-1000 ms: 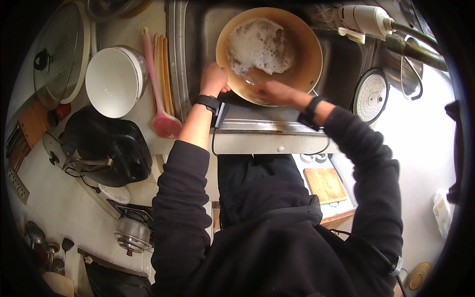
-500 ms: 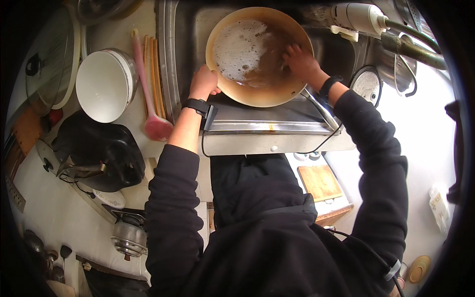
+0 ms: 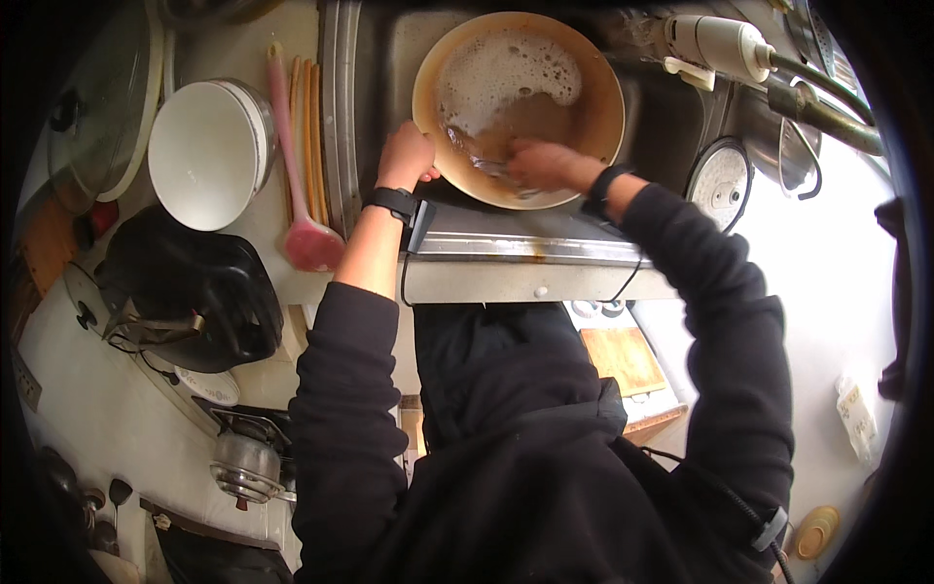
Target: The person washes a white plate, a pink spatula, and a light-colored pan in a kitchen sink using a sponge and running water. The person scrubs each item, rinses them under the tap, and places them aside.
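A wide tan-lined pan [image 3: 603, 127] sits in the metal sink, holding brownish water with white suds [image 3: 511, 73]. My left hand [image 3: 405, 156] is closed on the pan's left rim, fingers curled at the edge. Inside the pan, near its front wall, my right hand [image 3: 550, 165] is at the water. Motion smears its fingers, and I cannot make out whether they hold anything. Bright splashes or glints show just left of them. The right forearm covers the place where the pan's handle was visible before.
Left of the sink [image 3: 647, 117] lie a pink spatula [image 3: 313, 243] and several wooden chopsticks [image 3: 309, 136]. Stacked white bowls [image 3: 202, 156] stand beside them. A faucet [image 3: 715, 41] reaches in from the right, near a round metal lid [image 3: 720, 183].
My right hand has swept from the pan's right side toward me and left, to the front wall. Suds have shifted toward the far right. My left hand keeps its hold on the rim.
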Demonstrator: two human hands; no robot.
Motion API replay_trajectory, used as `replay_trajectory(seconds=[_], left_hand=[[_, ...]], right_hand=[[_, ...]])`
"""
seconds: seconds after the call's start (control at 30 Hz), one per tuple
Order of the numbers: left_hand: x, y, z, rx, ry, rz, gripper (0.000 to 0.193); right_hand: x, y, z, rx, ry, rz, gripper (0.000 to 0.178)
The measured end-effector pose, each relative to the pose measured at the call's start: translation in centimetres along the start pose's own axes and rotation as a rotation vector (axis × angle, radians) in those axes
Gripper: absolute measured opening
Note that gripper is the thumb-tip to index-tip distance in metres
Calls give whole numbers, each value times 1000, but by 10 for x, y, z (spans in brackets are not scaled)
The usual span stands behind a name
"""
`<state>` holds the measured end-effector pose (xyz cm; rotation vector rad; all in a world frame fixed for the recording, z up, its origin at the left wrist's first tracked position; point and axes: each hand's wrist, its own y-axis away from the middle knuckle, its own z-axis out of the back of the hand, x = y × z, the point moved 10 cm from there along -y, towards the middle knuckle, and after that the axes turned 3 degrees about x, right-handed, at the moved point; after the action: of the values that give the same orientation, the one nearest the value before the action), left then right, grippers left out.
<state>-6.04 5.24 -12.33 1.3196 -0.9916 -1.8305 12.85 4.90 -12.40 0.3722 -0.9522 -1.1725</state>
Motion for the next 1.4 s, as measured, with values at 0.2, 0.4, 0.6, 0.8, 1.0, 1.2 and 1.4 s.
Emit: replay_trajectory(seconds=[0.2, 0.4, 0.6, 0.8, 1.0, 1.2, 1.4], left_hand=[[-2, 5, -6, -55, 57, -58, 26], [3, 2, -4, -34, 14, -36, 25], [12, 6, -2, -38, -27, 29, 30], [-7, 17, 4, -70, -53, 13, 30], [-5, 13, -3, -69, -58, -12, 35], [-6, 4, 8, -156, -186, -23, 36], [-3, 15, 20, -147, -59, 15, 32]], right_hand=[[-91, 87, -36, -30, -353, -694, 21], [-20, -23, 45, -447, -732, -250, 34], [-129, -16, 100, -1116, -964, -802, 30], [-168, 87, -4, -1551, -1043, -1868, 40], [-200, 66, 15, -1871, -1185, -1602, 43], [-165, -19, 121, -1576, -1180, -693, 35], [-216, 42, 58, -2045, -1310, -1103, 30]])
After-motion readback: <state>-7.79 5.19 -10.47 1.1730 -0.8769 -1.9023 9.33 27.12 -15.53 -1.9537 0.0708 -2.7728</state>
